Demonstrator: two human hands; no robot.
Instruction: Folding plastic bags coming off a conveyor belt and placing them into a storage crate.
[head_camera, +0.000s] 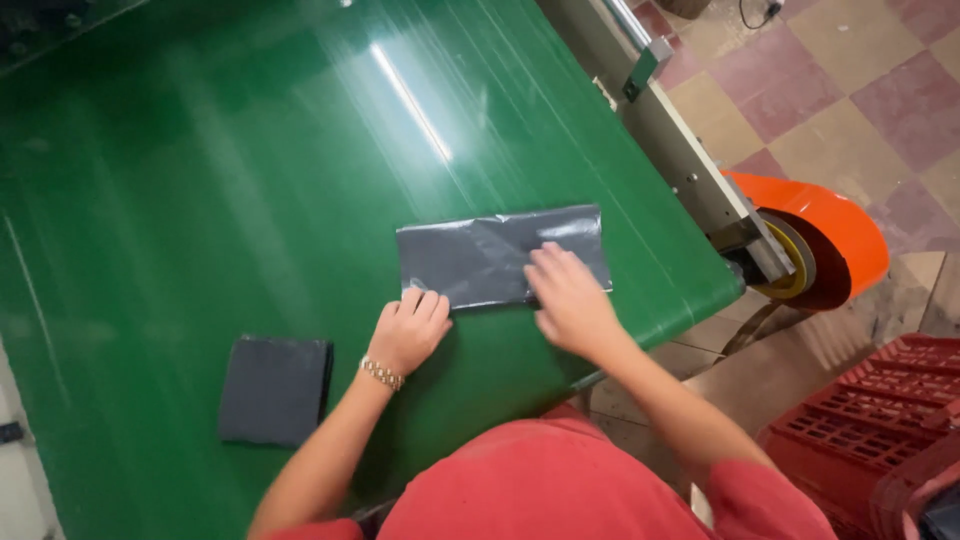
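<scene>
Grey plastic bag (490, 258) flat on green belt (200, 200); right hand (565, 300) fingers spread pressing it, left hand (408, 330) curled at edge.

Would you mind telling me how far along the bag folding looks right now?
Done: one folded bag lies flat on the green table. In hand: a second grey bag, folded to a long strip; the left hand pinches its near corner and the right hand presses it flat. Left: it looks unfinished; no further bags show.
</scene>
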